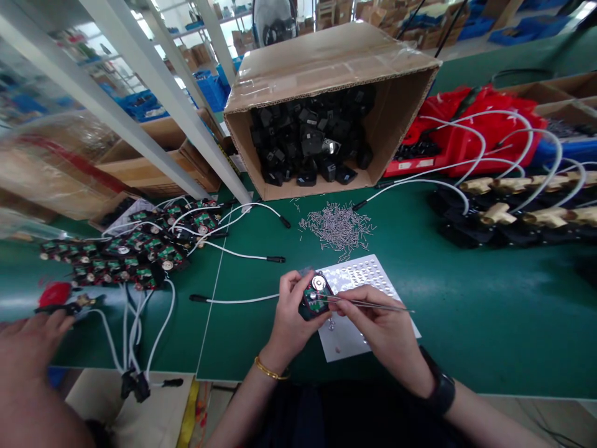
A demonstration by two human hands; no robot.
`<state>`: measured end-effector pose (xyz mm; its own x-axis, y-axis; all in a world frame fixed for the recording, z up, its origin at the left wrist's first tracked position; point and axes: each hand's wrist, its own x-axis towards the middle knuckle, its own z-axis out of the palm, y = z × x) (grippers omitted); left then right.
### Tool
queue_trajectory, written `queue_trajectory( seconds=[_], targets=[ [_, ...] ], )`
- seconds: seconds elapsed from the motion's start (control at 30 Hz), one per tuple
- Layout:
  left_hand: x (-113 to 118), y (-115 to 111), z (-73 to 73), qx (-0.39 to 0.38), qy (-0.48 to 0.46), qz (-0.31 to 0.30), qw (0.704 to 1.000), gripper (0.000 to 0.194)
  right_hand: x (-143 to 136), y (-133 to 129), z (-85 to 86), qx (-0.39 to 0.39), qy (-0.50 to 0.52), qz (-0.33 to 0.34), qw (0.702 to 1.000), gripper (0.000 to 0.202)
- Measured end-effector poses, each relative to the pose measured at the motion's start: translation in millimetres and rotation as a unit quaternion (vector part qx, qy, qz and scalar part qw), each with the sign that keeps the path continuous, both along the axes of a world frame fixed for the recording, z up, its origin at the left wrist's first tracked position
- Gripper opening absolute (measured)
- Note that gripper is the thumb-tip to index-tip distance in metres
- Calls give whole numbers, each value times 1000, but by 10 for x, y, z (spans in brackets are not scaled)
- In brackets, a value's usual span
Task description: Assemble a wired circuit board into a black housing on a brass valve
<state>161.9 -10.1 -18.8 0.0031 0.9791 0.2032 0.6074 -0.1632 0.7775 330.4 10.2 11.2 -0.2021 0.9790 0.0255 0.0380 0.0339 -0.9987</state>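
A small black box with a green circuit board inside (315, 297) sits in the left hand (291, 317), whose grip is closed around it, above the green bench (466, 298). The right hand (382, 326) pinches thin metal tweezers (368, 303); their tip at the board is too small to see. Fingers hide part of the white dotted sheet (364, 277). Tiny metal pins (338, 227) lie near the tipped cardboard box of black parts (326, 68). Another person's hand (28, 342) is cut off at the left edge.

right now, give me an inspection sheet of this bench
surface: green mat, seam at left
job's things: black housing with green board in left hand; tweezers in right hand; perforated sheet beneath
clutter: loose metal pins; tipped carton of black parts; finished boards
hands: both holding; another person's hand at left
cables: white leads
surroundings: shelving, red bin
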Motion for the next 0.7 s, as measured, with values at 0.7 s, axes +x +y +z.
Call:
queue_trajectory(
  seconds=[0.7],
  targets=[
    [3, 8, 6, -19, -1, -1, 1000, 67, -19, 80, 114, 56, -56, -1, 997, 5]
  ],
)
